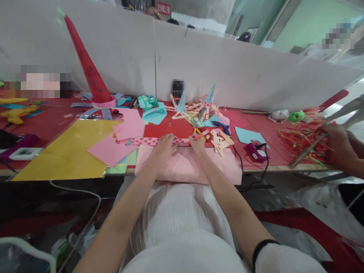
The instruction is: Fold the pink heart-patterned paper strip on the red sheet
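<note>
In the head view a pink strip with red hearts [142, 141] lies crosswise over red paper [170, 131], at the far edge of a pale pink sheet [187, 167]. My left hand [166, 145] rests on the strip, its fingers stretched out and lying flat. Closed near the strip's right end, my right hand [198, 144] grips a slim orange-red stick [202, 134], perhaps a pen; its exact kind is unclear. Just beyond that hand are yellow-handled scissors [196, 131], partly covered. Pale paper strips [222, 141] are heaped to the right.
A tall red paper cone [88, 68] stands at the back left. Yellow [74, 148] and pink sheets [129, 123] lie to my left. On the right are a purple corded device [256, 151], red-orange strings [301, 142] and another person's hand [341, 146] with a stick. A white partition [127, 57] runs behind.
</note>
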Demonstrator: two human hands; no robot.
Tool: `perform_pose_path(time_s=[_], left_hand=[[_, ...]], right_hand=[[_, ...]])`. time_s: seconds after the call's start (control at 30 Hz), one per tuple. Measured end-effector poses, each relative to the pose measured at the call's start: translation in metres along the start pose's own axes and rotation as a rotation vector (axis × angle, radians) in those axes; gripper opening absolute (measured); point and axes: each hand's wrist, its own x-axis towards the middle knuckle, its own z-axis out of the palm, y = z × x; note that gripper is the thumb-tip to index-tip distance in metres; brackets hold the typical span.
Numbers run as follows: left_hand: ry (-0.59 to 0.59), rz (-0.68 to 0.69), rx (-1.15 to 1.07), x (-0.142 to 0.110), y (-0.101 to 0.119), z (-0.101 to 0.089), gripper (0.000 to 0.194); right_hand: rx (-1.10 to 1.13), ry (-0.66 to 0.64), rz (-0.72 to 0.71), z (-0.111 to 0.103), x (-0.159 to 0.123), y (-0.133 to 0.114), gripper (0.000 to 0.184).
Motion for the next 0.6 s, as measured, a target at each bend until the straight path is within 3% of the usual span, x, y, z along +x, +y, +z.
perform_pose_path(time_s=[0.6], left_hand=[[0.002, 0.013, 0.027, 0.0006, 0.0003, 0.0002, 0.027]], right_hand=[[0.016, -0.052, -0.021, -0.0008, 0.0022, -0.0016, 0.024]])
